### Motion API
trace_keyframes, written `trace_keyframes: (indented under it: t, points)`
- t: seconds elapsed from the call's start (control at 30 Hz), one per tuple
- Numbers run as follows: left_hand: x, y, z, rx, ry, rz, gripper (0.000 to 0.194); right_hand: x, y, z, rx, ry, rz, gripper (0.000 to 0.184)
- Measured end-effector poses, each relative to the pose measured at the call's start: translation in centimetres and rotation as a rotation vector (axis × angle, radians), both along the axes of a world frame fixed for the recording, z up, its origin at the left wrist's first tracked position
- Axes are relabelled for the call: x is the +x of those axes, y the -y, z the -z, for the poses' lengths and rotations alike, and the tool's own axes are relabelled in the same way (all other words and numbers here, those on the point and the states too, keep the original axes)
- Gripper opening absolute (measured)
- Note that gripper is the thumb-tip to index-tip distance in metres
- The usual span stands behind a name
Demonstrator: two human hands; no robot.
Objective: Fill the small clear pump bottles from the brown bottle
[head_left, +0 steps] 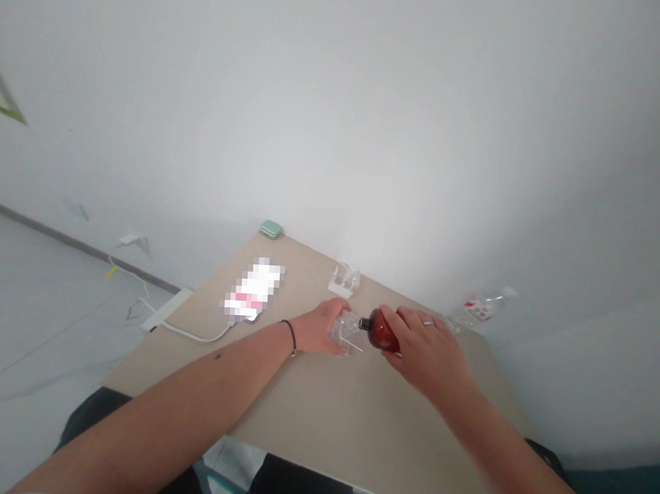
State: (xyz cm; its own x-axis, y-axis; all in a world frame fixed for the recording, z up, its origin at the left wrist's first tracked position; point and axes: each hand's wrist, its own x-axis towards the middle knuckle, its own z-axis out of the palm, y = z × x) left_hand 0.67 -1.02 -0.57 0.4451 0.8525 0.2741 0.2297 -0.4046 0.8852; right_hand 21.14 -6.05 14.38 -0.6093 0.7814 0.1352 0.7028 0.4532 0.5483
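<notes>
My left hand [319,329] grips a clear plastic moulded piece [348,333] on the beige tabletop [349,403]. My right hand [425,348] wraps around a dark red bottle [384,331] with a black cap. The bottle lies tilted on its side, its cap pointing left, almost touching the clear piece. A second clear plastic piece [344,279] on a white base stands farther back on the table, beyond both hands.
A clear water bottle [482,309] with a red label lies at the table's far right corner. A pixelated flat object [253,291] with a white cable sits left. A small green case [271,229] rests at the far corner. A white power strip [166,309] lies on the floor.
</notes>
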Motion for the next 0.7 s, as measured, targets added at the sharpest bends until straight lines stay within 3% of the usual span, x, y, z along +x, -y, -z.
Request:
trace_keyframes:
  t: [0.7]
  points:
    - [-0.09,0.05,0.05,-0.017,0.003,0.001,0.086,-0.32,0.03,-0.3,-0.012,0.023,0.01,0.054]
